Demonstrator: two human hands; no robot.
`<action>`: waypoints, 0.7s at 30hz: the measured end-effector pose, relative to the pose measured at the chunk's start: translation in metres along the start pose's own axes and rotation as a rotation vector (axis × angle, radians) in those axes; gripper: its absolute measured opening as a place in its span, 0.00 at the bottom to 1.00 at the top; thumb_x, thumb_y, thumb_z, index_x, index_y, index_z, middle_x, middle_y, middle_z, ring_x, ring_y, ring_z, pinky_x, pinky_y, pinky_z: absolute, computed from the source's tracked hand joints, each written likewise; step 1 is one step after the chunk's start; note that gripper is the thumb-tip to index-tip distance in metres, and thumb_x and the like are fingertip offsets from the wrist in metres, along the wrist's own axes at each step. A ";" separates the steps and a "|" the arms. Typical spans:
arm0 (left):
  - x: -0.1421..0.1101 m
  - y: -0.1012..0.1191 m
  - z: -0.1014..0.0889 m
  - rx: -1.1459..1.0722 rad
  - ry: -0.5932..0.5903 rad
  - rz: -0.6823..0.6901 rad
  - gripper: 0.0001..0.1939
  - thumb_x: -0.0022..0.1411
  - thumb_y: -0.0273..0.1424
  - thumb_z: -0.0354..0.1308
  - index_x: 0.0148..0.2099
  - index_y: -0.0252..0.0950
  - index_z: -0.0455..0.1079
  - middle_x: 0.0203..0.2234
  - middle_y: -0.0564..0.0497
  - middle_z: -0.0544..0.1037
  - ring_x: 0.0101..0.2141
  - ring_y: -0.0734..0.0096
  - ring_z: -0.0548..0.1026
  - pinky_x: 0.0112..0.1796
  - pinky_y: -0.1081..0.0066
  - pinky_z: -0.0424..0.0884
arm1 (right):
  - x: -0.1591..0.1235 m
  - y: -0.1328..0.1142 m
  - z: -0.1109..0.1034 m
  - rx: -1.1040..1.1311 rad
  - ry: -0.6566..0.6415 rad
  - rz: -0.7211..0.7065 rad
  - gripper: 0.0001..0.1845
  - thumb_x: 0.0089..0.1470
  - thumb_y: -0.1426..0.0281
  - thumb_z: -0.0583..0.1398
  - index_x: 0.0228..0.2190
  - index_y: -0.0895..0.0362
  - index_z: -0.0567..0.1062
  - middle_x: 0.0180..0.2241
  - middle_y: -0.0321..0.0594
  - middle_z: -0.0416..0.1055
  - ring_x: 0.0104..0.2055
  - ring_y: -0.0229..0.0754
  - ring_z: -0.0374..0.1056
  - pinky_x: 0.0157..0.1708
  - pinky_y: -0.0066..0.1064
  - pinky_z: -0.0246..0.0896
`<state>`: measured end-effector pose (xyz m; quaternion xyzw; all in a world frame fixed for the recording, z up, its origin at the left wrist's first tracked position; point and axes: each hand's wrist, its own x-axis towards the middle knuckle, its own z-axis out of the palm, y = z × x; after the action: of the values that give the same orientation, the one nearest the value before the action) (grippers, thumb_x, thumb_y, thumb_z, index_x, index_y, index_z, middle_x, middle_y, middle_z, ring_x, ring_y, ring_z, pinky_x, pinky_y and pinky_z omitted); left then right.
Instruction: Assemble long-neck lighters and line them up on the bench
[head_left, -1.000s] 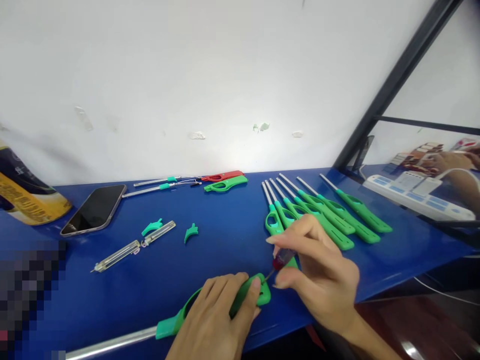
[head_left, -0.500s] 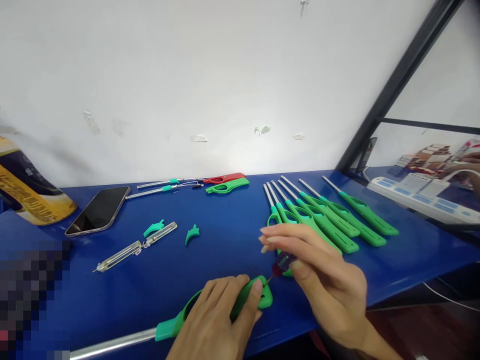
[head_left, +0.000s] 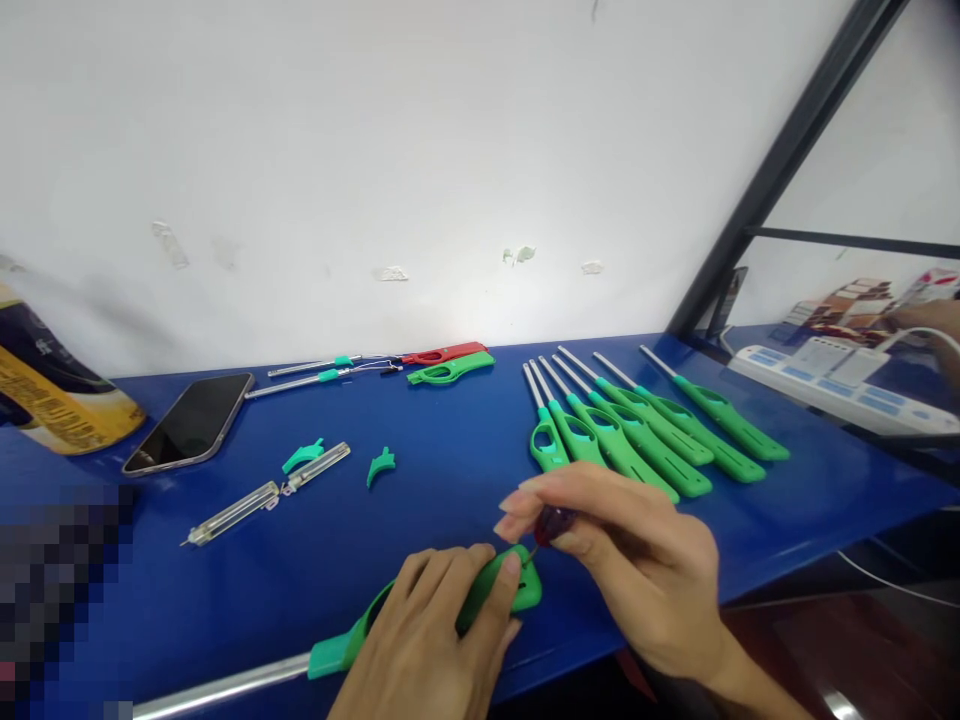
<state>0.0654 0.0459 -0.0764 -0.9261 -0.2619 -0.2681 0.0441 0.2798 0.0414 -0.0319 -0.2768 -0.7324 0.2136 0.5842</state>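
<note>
My left hand presses a green long-nosed gas lighter down on the blue table, its fingers wrapped over the handle. The lighter's metal tube points to the lower left. In my right hand a small screwdriver with a dark red and purple handle is pinched between thumb and fingers. Its thin shaft meets the butt end of the lighter's handle, near the slot. Just beyond my right hand lie several green lighters in a row, tubes towards the wall; my hand hides part of the nearest ones.
Two clear fuel tanks and green triggers lie at left-centre. Behind them are loose metal tubes and red and green handle shells. A phone and yellow can are left; a power strip is right.
My right hand has shifted slightly left, its fingers curling closer around the screwdriver. The left hand still holds the lighter in place. The view has moved slightly.
</note>
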 end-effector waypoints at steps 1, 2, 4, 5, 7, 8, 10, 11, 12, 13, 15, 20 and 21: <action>0.000 0.000 0.000 -0.001 -0.010 0.000 0.18 0.78 0.25 0.53 0.65 0.32 0.70 0.51 0.41 0.82 0.46 0.55 0.83 0.43 0.59 0.85 | 0.000 0.000 0.001 0.006 0.023 -0.008 0.29 0.67 0.84 0.59 0.60 0.45 0.79 0.43 0.36 0.83 0.41 0.40 0.78 0.40 0.33 0.77; -0.001 0.000 -0.001 0.005 -0.011 -0.001 0.18 0.78 0.25 0.52 0.66 0.32 0.70 0.52 0.41 0.82 0.46 0.55 0.83 0.42 0.58 0.85 | 0.000 0.001 0.002 -0.011 0.055 -0.014 0.28 0.66 0.84 0.61 0.58 0.45 0.80 0.41 0.35 0.82 0.40 0.39 0.77 0.40 0.32 0.76; -0.002 0.000 -0.001 0.026 -0.003 0.007 0.19 0.78 0.25 0.51 0.66 0.32 0.70 0.52 0.41 0.82 0.46 0.54 0.84 0.43 0.57 0.85 | 0.000 0.002 0.003 -0.086 0.093 -0.034 0.27 0.64 0.83 0.65 0.57 0.44 0.81 0.41 0.34 0.80 0.39 0.39 0.74 0.38 0.31 0.74; -0.002 0.001 -0.001 0.036 -0.001 0.008 0.19 0.78 0.25 0.50 0.66 0.32 0.69 0.52 0.41 0.82 0.46 0.54 0.84 0.43 0.57 0.85 | -0.001 0.002 0.002 -0.114 0.096 -0.039 0.27 0.64 0.81 0.66 0.57 0.43 0.81 0.41 0.34 0.79 0.39 0.39 0.73 0.37 0.31 0.73; -0.003 0.001 -0.001 0.049 0.009 0.010 0.18 0.79 0.25 0.50 0.66 0.32 0.70 0.51 0.41 0.83 0.46 0.54 0.84 0.43 0.57 0.85 | -0.001 0.001 0.001 -0.136 0.074 -0.025 0.24 0.67 0.77 0.66 0.59 0.43 0.79 0.44 0.36 0.79 0.42 0.40 0.73 0.39 0.33 0.73; -0.003 0.002 -0.001 0.053 0.014 0.012 0.18 0.79 0.25 0.50 0.65 0.32 0.70 0.51 0.41 0.83 0.46 0.54 0.84 0.43 0.58 0.85 | -0.001 0.000 0.000 -0.131 0.052 -0.005 0.23 0.69 0.75 0.64 0.61 0.43 0.78 0.46 0.37 0.79 0.44 0.41 0.74 0.41 0.34 0.74; -0.002 0.002 -0.001 0.053 0.023 0.016 0.18 0.78 0.25 0.50 0.65 0.32 0.71 0.50 0.40 0.83 0.45 0.54 0.84 0.42 0.58 0.85 | 0.000 -0.001 -0.001 -0.086 0.011 0.040 0.23 0.72 0.76 0.59 0.61 0.44 0.77 0.50 0.37 0.80 0.48 0.41 0.76 0.44 0.34 0.75; -0.002 0.002 -0.001 0.050 0.025 0.018 0.18 0.78 0.24 0.50 0.64 0.32 0.71 0.50 0.40 0.82 0.45 0.55 0.84 0.41 0.59 0.85 | 0.000 -0.002 -0.001 -0.065 0.002 0.055 0.23 0.72 0.78 0.57 0.61 0.44 0.77 0.50 0.36 0.81 0.48 0.40 0.76 0.44 0.34 0.75; -0.001 0.002 -0.001 0.045 0.024 0.019 0.18 0.78 0.24 0.50 0.64 0.32 0.71 0.50 0.40 0.82 0.44 0.55 0.84 0.41 0.59 0.85 | 0.001 -0.003 -0.001 -0.053 0.006 0.055 0.24 0.71 0.80 0.57 0.60 0.45 0.78 0.48 0.34 0.82 0.47 0.39 0.77 0.43 0.32 0.75; -0.001 0.002 -0.001 0.043 0.021 0.018 0.18 0.78 0.24 0.51 0.64 0.31 0.71 0.50 0.41 0.82 0.44 0.55 0.84 0.40 0.59 0.85 | 0.001 -0.003 -0.001 -0.051 0.022 0.047 0.25 0.70 0.81 0.57 0.58 0.45 0.79 0.45 0.33 0.82 0.44 0.38 0.77 0.42 0.31 0.74; -0.002 0.001 -0.001 0.045 0.011 0.018 0.18 0.78 0.25 0.51 0.65 0.31 0.70 0.51 0.40 0.82 0.45 0.55 0.84 0.41 0.58 0.85 | 0.002 -0.003 0.001 -0.077 0.069 0.020 0.25 0.68 0.83 0.60 0.57 0.45 0.80 0.41 0.32 0.81 0.41 0.36 0.76 0.41 0.31 0.74; -0.004 0.000 -0.002 0.055 -0.029 0.012 0.20 0.79 0.26 0.50 0.67 0.33 0.69 0.53 0.42 0.82 0.47 0.55 0.83 0.43 0.58 0.85 | 0.000 0.001 0.002 -0.097 0.103 0.013 0.26 0.64 0.83 0.66 0.55 0.44 0.82 0.38 0.33 0.76 0.39 0.37 0.73 0.38 0.32 0.73; -0.004 0.000 -0.003 0.055 -0.034 0.007 0.20 0.79 0.26 0.51 0.67 0.34 0.70 0.53 0.42 0.82 0.47 0.55 0.83 0.42 0.58 0.85 | -0.001 0.002 0.002 -0.097 0.104 0.012 0.25 0.63 0.83 0.66 0.55 0.45 0.82 0.38 0.33 0.76 0.39 0.38 0.73 0.38 0.33 0.73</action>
<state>0.0612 0.0430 -0.0764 -0.9299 -0.2665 -0.2446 0.0661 0.2783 0.0419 -0.0342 -0.3200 -0.7089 0.1666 0.6060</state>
